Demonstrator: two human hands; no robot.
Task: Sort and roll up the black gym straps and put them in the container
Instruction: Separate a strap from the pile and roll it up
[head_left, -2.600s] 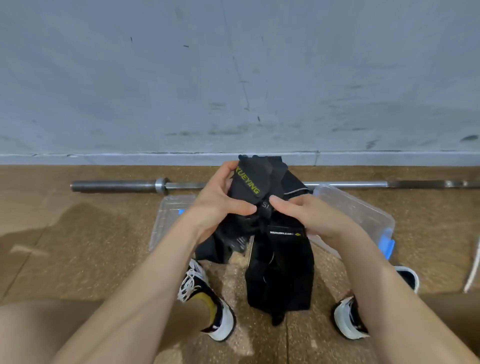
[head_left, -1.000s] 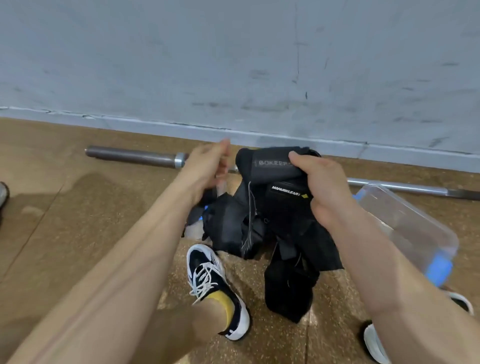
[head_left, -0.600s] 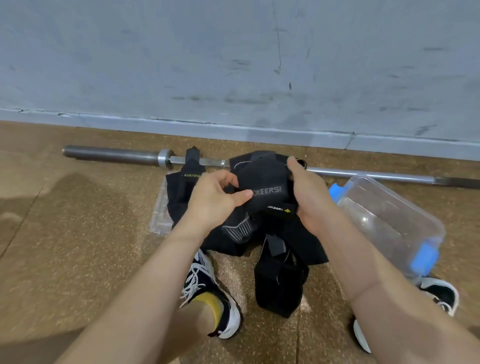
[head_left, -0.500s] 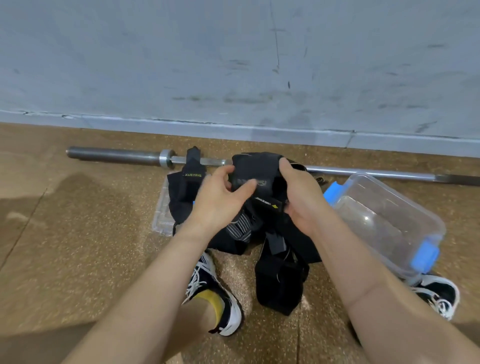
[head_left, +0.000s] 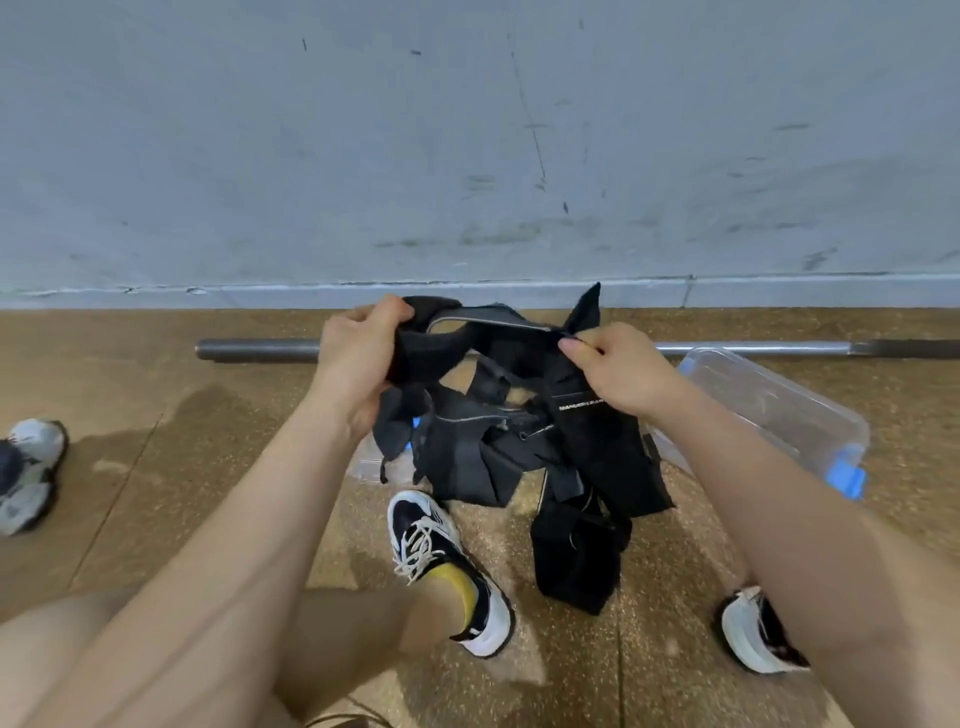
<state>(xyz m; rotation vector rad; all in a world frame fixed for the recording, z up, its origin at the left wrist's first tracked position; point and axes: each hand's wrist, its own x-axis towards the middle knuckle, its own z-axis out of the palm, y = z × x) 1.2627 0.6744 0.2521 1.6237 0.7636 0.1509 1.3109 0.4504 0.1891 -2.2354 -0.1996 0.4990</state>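
Head view: my left hand (head_left: 358, 353) and right hand (head_left: 618, 364) grip the tangled black straps (head_left: 498, 441); pulling hard may tighten the knot.

The straps (head_left: 597, 447) are presenting as matt black woven cloth, with one carrying a smooth, pale grey edge trim. The container (head_left: 769, 405) is showing clear, glossy plastic with a blue plastic clip (head_left: 847, 480). The barbell (head_left: 249, 351) is reading as metal, dull dark grey at its left end and brighter along the shaft. The floor (head_left: 208, 441) is appearing brown, speckled and grainy. The wall (head_left: 467, 156) is showing matt, scuffed grey paint.
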